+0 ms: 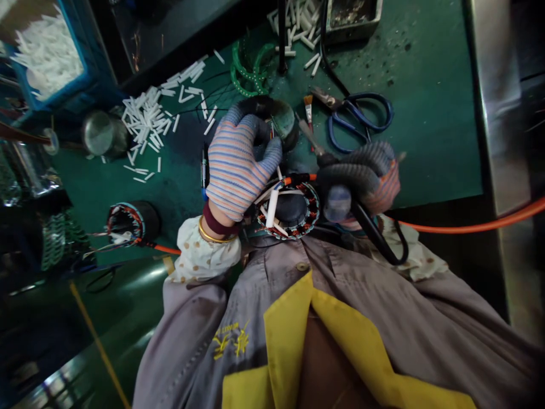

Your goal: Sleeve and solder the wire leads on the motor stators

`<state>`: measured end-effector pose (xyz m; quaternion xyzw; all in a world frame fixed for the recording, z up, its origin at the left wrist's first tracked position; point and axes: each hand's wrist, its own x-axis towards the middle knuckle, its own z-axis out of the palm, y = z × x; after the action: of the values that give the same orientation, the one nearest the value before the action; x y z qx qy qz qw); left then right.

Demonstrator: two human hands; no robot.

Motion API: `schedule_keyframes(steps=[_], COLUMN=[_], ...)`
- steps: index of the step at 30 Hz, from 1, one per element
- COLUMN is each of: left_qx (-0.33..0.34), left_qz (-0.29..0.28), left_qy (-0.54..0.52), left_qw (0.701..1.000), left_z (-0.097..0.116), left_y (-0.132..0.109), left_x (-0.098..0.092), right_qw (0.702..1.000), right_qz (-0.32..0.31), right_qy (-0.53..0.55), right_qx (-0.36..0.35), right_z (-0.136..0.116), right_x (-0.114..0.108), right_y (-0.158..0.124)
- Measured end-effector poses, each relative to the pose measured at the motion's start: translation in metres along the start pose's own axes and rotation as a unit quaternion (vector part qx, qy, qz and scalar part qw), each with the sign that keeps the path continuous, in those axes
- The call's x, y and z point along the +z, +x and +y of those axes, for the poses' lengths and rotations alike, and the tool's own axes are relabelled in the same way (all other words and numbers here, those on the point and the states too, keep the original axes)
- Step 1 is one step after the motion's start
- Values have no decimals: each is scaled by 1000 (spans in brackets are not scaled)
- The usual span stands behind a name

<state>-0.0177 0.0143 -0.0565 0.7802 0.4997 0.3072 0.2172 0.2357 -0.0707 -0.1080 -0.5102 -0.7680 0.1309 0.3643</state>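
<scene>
The left hand [238, 165] is gripping a dark round motor casing [283, 119], while the right hand [360, 182] is closing around black-handled pliers [378, 233], a copper-wound stator [289, 211] sitting just between them.

hidden: head of black-handled tool [374, 230] under right grip [361, 176] | cut off at top: metal tray [351, 17]

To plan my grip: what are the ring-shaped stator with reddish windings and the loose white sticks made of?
The stator looks like dark steel wound with enamelled copper: glossy reddish coils. The white sticks look matte, perhaps plastic or ceramic.
</scene>
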Motion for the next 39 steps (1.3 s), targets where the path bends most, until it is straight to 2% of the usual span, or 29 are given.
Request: schedule_keyframes(steps=[3, 4, 8, 13, 21, 22, 23, 26, 27, 28, 30, 32, 34, 37, 39], left_qx=[5, 6, 7, -11, -14, -19, -25, -36, -35, -32, -29, -31, -40, -39, -38], left_qz=[-22, -24, -48, -43, -58, -56, -51, -36, -28, -21, -22, -18, -16, -16, -40], left_qy=[17, 20, 26, 48, 72, 68, 64, 62, 60, 54, 27, 5, -5, -30, -51], left_qw=[1000, 999, 998, 998, 996, 996, 996, 997, 997, 998, 999, 999, 999, 999, 997], left_z=[15, 19, 27, 34, 35, 35, 36, 37, 35, 32, 24, 16, 12, 10, 7], left_y=[6, 8, 14, 13, 16, 16, 15, 11, 9, 9, 9, 10, 11, 9, 6], left_x=[-14, -18, -26, -29, -32, -32, -31, -28, -27, -25, -20, -17, -17, -18, -19], right_qw=[992, 989, 991, 999, 998, 998, 998, 974, 962, 957, 970, 987, 992, 990, 992], right_qz=[107, 116, 82, -1, -45, -27, 18, 214, 263, 283, 241, 156, 86, 54, 77], right_qy=[45, 57, 62, 6, 30, 42, 57, 79, 74, 65, 31, -31, -94, -120, -99], right_qx=[-58, -74, -88, -35, -24, -25, -32, -14, -2, 8, -1, -17, 12, 56, 36], right_z=[7, 8, 8, 5, 7, 3, -2, -24, -30, -34, -35, -28, -21, -19, -22], right_x=[4, 5, 2, 0, -9, -9, -8, -1, 2, 5, 11, 17, 20, 17, 11], right_y=[-15, -16, -14, -18, -14, -14, -14, -11, -7, -1, 17, 38, 56, 66, 62])
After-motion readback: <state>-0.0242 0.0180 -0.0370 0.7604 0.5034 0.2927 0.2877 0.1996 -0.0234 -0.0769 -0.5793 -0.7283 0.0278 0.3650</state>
